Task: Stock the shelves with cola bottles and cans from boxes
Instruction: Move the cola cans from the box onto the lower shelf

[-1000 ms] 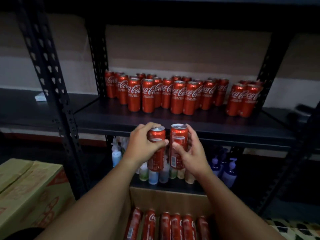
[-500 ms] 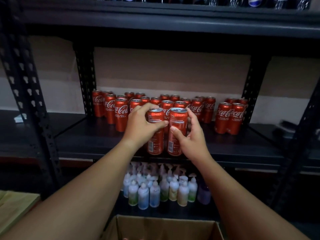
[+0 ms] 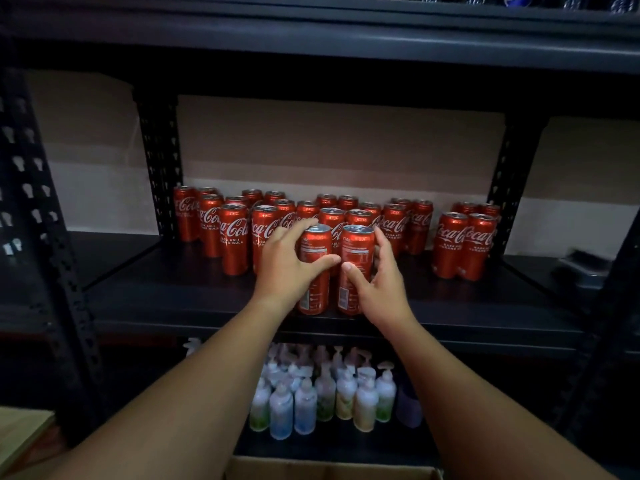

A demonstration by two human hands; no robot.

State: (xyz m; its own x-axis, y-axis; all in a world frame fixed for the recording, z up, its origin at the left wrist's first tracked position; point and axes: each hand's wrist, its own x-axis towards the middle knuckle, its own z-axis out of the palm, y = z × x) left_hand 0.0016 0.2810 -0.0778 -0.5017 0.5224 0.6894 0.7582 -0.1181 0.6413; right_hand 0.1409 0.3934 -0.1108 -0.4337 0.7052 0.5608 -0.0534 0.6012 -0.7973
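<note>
Dim room, black metal shelving [image 3: 311,46], beige-and-white wall [image 3: 339,147] behind, perforated uprights [image 3: 161,168].

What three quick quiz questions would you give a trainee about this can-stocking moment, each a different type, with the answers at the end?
1. Fill in: the left hand and the right hand each grip ___ can(s).
2. True or false: the left can and the right can stand behind all the other cans on the shelf.
3. What stands on the shelf below? A) pump bottles B) cola bottles C) boxes.

Key:
1. One, with the fingers curled round it.
2. False: they are upright near the front edge, ahead of the rest.
3. A: pump bottles.
</note>
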